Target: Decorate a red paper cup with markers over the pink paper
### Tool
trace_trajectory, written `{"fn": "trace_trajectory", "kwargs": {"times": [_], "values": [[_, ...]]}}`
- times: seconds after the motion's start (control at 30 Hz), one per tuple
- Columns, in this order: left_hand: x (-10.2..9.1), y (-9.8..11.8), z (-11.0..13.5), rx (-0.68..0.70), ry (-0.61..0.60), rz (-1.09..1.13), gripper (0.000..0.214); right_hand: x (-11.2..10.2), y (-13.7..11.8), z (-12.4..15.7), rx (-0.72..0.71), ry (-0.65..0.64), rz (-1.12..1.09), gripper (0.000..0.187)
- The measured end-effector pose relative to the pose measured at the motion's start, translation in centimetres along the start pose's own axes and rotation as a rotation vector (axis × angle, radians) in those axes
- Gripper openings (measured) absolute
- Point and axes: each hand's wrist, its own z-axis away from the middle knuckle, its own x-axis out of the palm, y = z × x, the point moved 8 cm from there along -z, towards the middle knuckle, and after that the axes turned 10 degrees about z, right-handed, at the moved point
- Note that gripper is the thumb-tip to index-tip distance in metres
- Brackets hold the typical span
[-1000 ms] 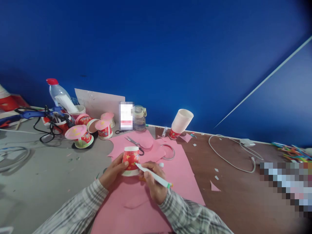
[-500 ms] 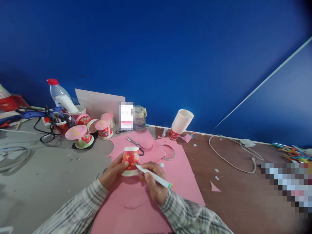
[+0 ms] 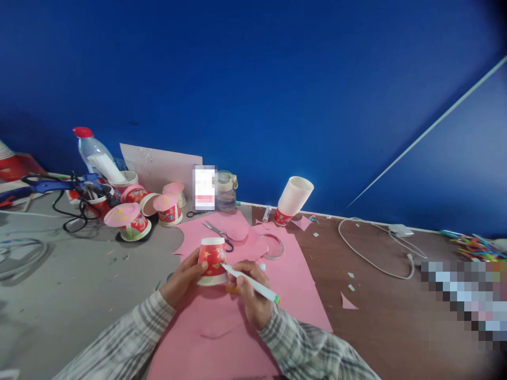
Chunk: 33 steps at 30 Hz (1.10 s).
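My left hand [image 3: 186, 279] is closed on the left side of an upside-down red paper cup [image 3: 211, 259] with a star and flower print. In my right hand [image 3: 253, 298] is a white marker pen [image 3: 253, 285] with a green end, its tip at the cup's right side. Whether the tip touches the cup I cannot tell. Under both hands lies pink paper [image 3: 237, 353]. Behind the cup, scissors [image 3: 222, 232] and a roll of tape [image 3: 273, 246] rest on the paper.
Several red cups with pink paper discs [image 3: 168, 208] stand at left, near a plastic bottle [image 3: 93, 150] and a blue glue gun [image 3: 51, 184]. At the back are a water jar [image 3: 227, 195] and a leaning cup stack [image 3: 293, 200]. A white cable [image 3: 376, 269] lies at right.
The marker tip has moved slightly up along the cup's right side, with my right hand. My left hand keeps its hold on the cup.
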Motion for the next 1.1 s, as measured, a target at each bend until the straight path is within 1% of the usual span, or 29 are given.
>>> {"fn": "trace_trajectory", "kwargs": {"times": [0.1,0.27,0.4,0.57,0.77,0.87,1.0,1.1], "values": [[-0.2,-0.1,0.0,-0.008,0.003,-0.001,0.038,-0.1,-0.2,-0.1,-0.004,0.014,0.026,0.015],[-0.4,-0.1,0.0,-0.006,0.002,0.017,0.037,-0.2,0.5,-0.1,0.060,0.024,-0.009,0.015],[-0.4,-0.1,-0.1,-0.006,-0.011,0.007,0.037,0.0,0.2,-0.2,0.031,0.006,-0.011,0.016],[-0.4,0.0,-0.1,0.010,-0.012,0.009,0.036,-0.2,0.1,-0.1,0.024,0.031,-0.004,0.016],[-0.1,-0.1,0.0,-0.004,-0.033,0.011,0.035,0.1,0.7,0.0,0.048,-0.019,-0.036,0.018],[-0.2,0.0,0.0,0.005,-0.020,0.008,0.036,0.1,0.7,0.0,0.053,-0.019,-0.035,0.020],[-0.3,0.0,-0.1,0.010,-0.003,0.001,0.035,0.4,1.2,0.2,0.083,-0.048,-0.069,0.017],[-0.2,0.1,-0.1,0.003,0.001,0.009,0.035,0.5,1.1,0.2,0.057,-0.077,-0.078,0.014]]}}
